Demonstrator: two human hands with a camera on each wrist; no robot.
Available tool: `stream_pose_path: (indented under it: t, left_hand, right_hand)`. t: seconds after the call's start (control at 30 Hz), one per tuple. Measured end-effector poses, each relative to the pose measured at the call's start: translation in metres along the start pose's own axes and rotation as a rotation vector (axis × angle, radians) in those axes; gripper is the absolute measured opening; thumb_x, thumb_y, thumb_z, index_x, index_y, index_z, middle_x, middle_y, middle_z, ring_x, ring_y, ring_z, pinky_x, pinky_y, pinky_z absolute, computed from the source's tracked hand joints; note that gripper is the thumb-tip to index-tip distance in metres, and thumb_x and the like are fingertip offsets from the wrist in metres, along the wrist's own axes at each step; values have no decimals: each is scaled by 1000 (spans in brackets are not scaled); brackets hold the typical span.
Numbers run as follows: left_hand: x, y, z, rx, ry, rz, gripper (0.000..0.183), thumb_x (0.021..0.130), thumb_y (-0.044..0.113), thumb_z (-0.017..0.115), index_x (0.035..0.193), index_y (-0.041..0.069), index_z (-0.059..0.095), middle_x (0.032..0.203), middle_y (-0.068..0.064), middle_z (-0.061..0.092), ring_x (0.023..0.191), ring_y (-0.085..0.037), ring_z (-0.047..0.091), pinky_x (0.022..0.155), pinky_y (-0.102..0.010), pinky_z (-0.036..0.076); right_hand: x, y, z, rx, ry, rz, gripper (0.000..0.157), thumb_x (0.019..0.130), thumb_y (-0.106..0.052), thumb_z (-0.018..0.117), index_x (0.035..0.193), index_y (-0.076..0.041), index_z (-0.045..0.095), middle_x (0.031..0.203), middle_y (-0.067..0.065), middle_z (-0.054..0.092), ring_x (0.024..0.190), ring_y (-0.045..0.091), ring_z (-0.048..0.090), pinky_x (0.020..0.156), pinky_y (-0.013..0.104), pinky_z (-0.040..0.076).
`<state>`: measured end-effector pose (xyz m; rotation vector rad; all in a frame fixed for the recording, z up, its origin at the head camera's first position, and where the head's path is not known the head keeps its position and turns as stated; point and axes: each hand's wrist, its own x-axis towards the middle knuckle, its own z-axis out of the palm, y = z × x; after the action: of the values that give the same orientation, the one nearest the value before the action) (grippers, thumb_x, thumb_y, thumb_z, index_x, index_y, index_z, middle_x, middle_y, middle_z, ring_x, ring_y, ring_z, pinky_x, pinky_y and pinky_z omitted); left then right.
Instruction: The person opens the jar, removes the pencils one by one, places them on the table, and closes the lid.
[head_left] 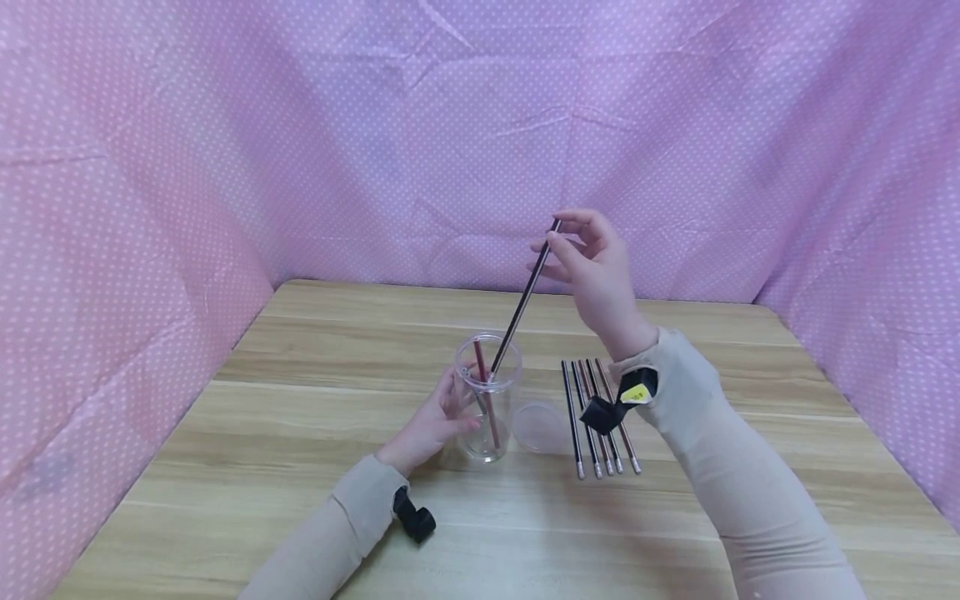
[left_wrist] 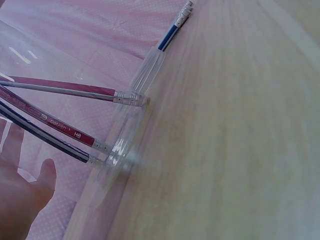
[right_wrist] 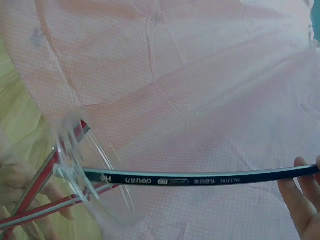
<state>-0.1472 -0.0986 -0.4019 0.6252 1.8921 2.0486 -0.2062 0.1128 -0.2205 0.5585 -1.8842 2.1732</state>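
Note:
My left hand [head_left: 431, 425] holds a clear plastic jar [head_left: 507, 421] upright on the table, fingers behind it and thumb at its near side. Inside lean red pencils [left_wrist: 55, 119] and a dark striped pencil [left_wrist: 47, 135], eraser ends down. Above and to the right, my right hand [head_left: 596, 267] pinches a dark pencil [head_left: 527, 292] near its top end between thumb and fingers. That pencil slants down to the left, with its eraser end inside the jar's mouth. Printed lettering shows along its side in the right wrist view.
A round clear lid [head_left: 540, 427] lies just right of the jar. Further right, several pencils [head_left: 577, 433] lie side by side on the wooden table [head_left: 337, 350], eraser ends toward me. Pink dotted cloth [head_left: 450, 150] hangs behind and at both sides.

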Motion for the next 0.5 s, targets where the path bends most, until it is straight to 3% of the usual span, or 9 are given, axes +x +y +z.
stream_pose_path:
  t: [0.33,0.5]
  left_hand:
    - [1,-1,-3,-8,-13,4,85,83,-14,53,150,14,10,156,-16,19,144,-33,17,116,-56,10]
    - [1,0,-4,-14,-22,14,85,83,-14,53,150,14,9,157,-16,17,144,-33,16,116,-56,10]
  right_hand:
    - [12,9,-14,163,98,202,20,94,2,50,104,-14,54,96,2,53,83,11,65,72,26,59]
    - [17,17,-23,325,170,342,15,95,2,47,103,-10,49,102,3,47,81,10,63,72,22,58]
